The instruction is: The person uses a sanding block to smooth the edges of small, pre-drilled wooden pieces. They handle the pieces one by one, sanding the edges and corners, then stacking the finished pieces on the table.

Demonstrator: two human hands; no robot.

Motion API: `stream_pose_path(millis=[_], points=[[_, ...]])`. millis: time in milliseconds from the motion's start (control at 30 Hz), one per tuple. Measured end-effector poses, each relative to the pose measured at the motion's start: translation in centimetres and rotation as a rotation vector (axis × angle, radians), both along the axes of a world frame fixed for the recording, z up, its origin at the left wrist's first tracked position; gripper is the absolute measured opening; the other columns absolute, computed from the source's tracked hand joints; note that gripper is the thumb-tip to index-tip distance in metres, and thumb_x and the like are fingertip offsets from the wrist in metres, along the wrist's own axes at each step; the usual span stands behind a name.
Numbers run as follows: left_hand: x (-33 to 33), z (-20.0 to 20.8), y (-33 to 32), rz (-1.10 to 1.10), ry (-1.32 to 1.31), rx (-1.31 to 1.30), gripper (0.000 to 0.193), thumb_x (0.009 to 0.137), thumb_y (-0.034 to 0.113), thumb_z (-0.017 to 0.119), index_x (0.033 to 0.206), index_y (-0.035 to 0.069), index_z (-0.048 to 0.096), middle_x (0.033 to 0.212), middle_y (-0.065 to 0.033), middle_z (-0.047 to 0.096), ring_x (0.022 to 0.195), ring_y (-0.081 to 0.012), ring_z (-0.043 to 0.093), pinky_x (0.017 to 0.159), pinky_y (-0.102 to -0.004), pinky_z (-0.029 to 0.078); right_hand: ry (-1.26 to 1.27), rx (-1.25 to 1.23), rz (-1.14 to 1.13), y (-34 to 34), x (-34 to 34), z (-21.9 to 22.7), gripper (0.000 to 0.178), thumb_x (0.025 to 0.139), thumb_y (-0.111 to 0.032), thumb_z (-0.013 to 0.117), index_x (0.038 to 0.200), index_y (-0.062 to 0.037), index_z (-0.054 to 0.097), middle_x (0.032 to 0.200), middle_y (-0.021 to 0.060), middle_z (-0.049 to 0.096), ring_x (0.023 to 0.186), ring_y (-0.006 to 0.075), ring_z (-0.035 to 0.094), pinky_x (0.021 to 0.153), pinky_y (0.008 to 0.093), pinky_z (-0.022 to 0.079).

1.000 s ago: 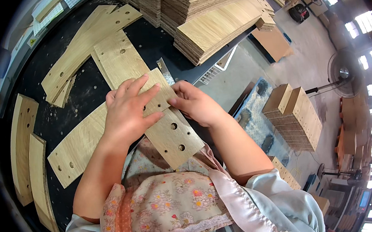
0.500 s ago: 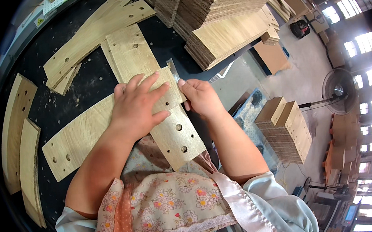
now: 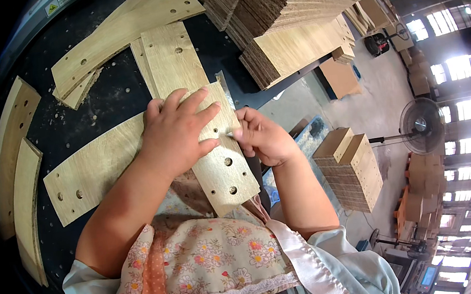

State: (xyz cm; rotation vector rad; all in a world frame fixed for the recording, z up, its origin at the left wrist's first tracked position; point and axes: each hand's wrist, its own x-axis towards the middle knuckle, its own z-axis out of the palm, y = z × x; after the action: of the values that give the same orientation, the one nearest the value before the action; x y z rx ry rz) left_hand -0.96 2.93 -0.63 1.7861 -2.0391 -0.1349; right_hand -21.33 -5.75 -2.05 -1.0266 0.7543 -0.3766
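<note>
**Operator:** I've got the left hand [image 3: 179,133] lying flat, fingers spread, palm down on the drilled plywood board [image 3: 212,143]. It pins the board and isn't curled round anything.

**Partner:** And the right?

**Operator:** The right hand [image 3: 260,138] sits at the board's right edge, about three o'clock from the left hand, fingertips pinched together against the edge. Whether that grip has something small in it, I cannot tell.

**Partner:** Which way does the board lie?

**Operator:** Its long axis runs roughly from eleven o'clock down to five, the near end over the edge of the dark surface [image 3: 110,100] toward my apron. It rests across a longer curved board [image 3: 94,170] that runs out toward eight o'clock. The right hand is the nearer one to the edge and to the holes by it.

**Partner:** Anything else nearby?

**Operator:** More curved boards [image 3: 120,35] at twelve, and a tall stack of plywood pieces [image 3: 297,20] at one o'clock.
</note>
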Motion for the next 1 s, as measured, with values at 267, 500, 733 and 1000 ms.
stream_pose_path(millis=[267,500,733,1000], points=[[-0.2,-0.2,0.0,0.008,0.002,-0.002,0.062,0.07,0.036,0.078,0.128,0.023,0.061,0.143,-0.0015,0.046,0.13,-0.0262,0.04,0.104,-0.045,0.029,0.072,-0.107,-0.144,1.5,1.4,0.0,0.023,0.092,-0.018,0.066,0.105,-0.0063,0.052,0.077,-0.0031,0.053,0.061,0.0057,0.044,0.056,0.0217,0.039],[0.0,-0.1,-0.2,-0.012,-0.036,-0.009,0.057,0.075,0.04,0.075,0.128,0.025,0.06,0.142,-0.0007,0.046,0.132,-0.0251,0.038,0.103,-0.0463,0.029,0.107,-0.032,-0.149,-0.1,1.2,-0.3,0.019,0.096,-0.024,0.062,0.091,-0.0076,0.053,0.073,-0.004,0.051,0.058,0.0049,0.04,0.054,0.0208,0.036],[-0.1,0.1,-0.1,-0.021,-0.017,0.046,0.063,0.072,0.036,0.078,0.13,0.023,0.059,0.145,-0.0003,0.043,0.133,-0.0259,0.037,0.105,-0.0454,0.026,0.116,-0.193,-0.158,1.7,1.1,-0.9,0.013,0.095,-0.017,0.062,0.093,-0.0077,0.053,0.077,-0.0049,0.051,0.068,0.0048,0.044,0.06,0.0209,0.038],[-0.2,0.2,-0.1,-0.036,-0.039,0.05,0.063,0.073,0.035,0.077,0.132,0.022,0.058,0.146,-0.0008,0.042,0.133,-0.0268,0.036,0.106,-0.0467,0.027,0.176,-0.322,-0.206,0.7,1.4,-2.9,0.029,0.089,-0.028,0.071,0.08,-0.0074,0.053,0.068,-0.0044,0.047,0.064,0.006,0.041,0.054,0.0246,0.038]])
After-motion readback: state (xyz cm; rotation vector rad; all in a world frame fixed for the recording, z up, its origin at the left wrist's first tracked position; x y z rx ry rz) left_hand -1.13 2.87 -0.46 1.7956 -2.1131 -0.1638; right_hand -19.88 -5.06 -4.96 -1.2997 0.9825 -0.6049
